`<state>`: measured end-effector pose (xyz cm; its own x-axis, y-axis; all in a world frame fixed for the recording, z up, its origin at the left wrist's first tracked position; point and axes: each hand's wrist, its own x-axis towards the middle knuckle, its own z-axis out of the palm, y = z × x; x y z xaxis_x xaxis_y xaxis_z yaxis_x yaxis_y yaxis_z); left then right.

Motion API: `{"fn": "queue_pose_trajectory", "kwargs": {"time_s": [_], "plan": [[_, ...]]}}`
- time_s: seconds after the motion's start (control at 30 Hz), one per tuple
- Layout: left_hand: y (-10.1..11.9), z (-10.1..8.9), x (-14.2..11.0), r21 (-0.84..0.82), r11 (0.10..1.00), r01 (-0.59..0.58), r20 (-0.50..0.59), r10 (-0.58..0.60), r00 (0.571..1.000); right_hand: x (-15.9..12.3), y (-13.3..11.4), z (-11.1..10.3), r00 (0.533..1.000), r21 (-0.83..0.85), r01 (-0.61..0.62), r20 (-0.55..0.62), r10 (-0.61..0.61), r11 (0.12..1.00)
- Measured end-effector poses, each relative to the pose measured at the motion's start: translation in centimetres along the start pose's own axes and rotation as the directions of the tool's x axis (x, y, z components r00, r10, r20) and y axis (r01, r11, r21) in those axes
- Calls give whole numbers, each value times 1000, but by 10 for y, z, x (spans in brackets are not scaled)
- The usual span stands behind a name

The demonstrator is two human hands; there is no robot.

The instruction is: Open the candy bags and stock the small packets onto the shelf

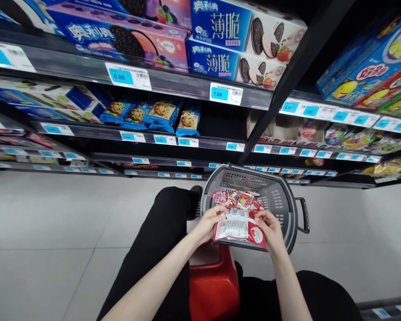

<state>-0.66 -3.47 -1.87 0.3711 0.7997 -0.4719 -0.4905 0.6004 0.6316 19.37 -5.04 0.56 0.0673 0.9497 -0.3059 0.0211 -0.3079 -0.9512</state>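
Note:
Between both hands is a red and white candy bag (pixel 235 226), its printed back facing up, over the near rim of a grey shopping basket (pixel 289 214). My left hand (pixel 211 223) pinches the bag's upper left edge with thumb and fingers. At the upper right edge, my right hand (pixel 270 226) grips the same bag. Just beyond it, several red and pink candy bags (pixel 240 199) lie in the basket. Part of the basket's near side is hidden behind the held bag.
A red plastic stool (pixel 214 285) stands between my black-clad legs (pixel 150 240). Ahead are shelves (pixel 173 82) with blue cookie boxes (pixel 217 24), blue cookie bags (pixel 162 115) and price tags. The basket's handle (pixel 302 216) sticks out right. Pale floor tiles (pixel 53 223) lie around.

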Motion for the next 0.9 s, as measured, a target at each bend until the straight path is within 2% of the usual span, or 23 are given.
{"fn": "queue_pose_trajectory", "kwargs": {"time_s": [0.13,0.23,0.3,0.4,0.47,0.53,0.6,0.67,0.73,0.77,0.83,0.9], "plan": [[3,2,-5,-163,978,133,124,-113,986,-3,-1,-5,993,278,-118,4,121,953],[4,0,-7,-226,962,155,212,-106,971,-5,-4,-8,995,368,-101,15,103,924],[2,-2,-5,-211,969,127,197,-85,977,-4,-5,-8,997,372,-79,10,81,925],[-4,-3,0,-63,996,69,54,-65,996,0,-3,-3,988,336,-112,-59,140,935],[-9,-3,4,109,992,59,-38,-56,998,2,1,0,973,248,-155,-127,191,956],[-13,-3,7,312,949,44,-103,-12,995,2,3,0,962,42,-173,-207,178,984],[-16,-2,8,495,868,27,-130,43,991,2,4,-2,946,-266,-145,-320,55,953],[-19,-1,7,618,785,50,-140,47,989,5,5,-3,912,-548,-88,-381,-154,832],[-23,0,4,696,710,108,-136,-18,991,13,6,-2,893,-703,7,-315,-320,711],[-25,1,2,738,663,128,-125,-52,991,19,9,-1,904,-735,59,-248,-349,676],[-29,0,-3,846,519,119,-95,-73,993,36,19,2,944,-749,130,-106,-312,649],[-33,-2,-7,940,332,77,-60,-61,996,57,36,9,979,-765,147,21,-204,628]]}}
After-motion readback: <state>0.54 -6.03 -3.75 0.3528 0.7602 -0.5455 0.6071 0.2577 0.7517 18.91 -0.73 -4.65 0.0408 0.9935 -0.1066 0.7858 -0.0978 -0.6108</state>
